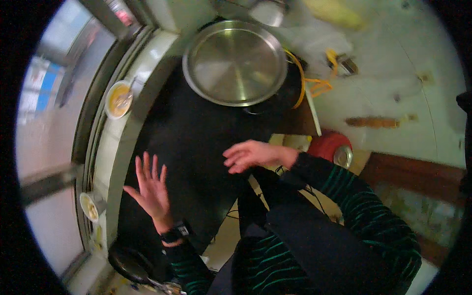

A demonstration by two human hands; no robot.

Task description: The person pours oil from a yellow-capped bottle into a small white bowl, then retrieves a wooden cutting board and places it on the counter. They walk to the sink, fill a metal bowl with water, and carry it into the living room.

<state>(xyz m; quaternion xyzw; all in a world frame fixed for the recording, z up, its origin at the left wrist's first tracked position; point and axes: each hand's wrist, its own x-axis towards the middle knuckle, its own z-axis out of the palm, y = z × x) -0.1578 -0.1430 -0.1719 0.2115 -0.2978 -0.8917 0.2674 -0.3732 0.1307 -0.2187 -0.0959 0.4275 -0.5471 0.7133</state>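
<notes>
My left hand (152, 191) is raised over the left part of a black worktop (184, 147), palm up with its fingers spread and nothing in it. A dark wristband is on that wrist. My right hand (250, 155) hovers near the worktop's right side, fingers slightly bent and apart, also holding nothing. Beyond both hands, a large round steel lid or shallow pan (236, 62) lies at the far end. Neither hand touches it.
On the window ledge at left stand a bowl of yellow food with a spoon (118, 100) and a cup with pale pieces (90, 208). A black frying pan (131, 262) is at lower left. A red rounded container (328, 145) and yellow cable (302, 83) are at right.
</notes>
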